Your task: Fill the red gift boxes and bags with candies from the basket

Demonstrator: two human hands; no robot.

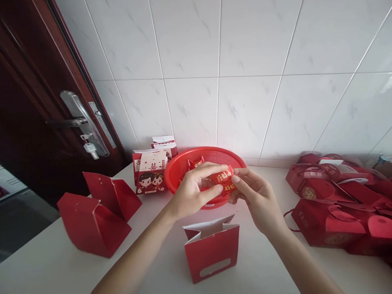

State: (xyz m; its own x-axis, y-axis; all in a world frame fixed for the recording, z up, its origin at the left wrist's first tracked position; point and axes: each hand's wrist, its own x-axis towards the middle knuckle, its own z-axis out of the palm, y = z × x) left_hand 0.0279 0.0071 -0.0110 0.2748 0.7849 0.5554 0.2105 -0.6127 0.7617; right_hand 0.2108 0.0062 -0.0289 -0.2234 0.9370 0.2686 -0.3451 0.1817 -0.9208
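Note:
My left hand (194,185) is closed around a red candy packet (223,177) with gold lettering, held between thumb and fingers. On the packet's right side, my right hand (257,196) pinches the edge with thumb and forefinger. Both hands are over the front part of a red plastic basket (176,163), in which a few red wrapped candies (195,162) show; the rest of its contents is hidden behind my hands. Just below, between my forearms, stands a red paper gift bag (213,252) with its top open and a window in its front.
Two closed red gift bags (92,225) stand at the left. Beside the basket, printed paper bags (152,171) lean near the tiled wall (191,108). Several red gift boxes (328,224) with cord handles crowd the right. A dark wooden door (28,72) borders the white table (159,266).

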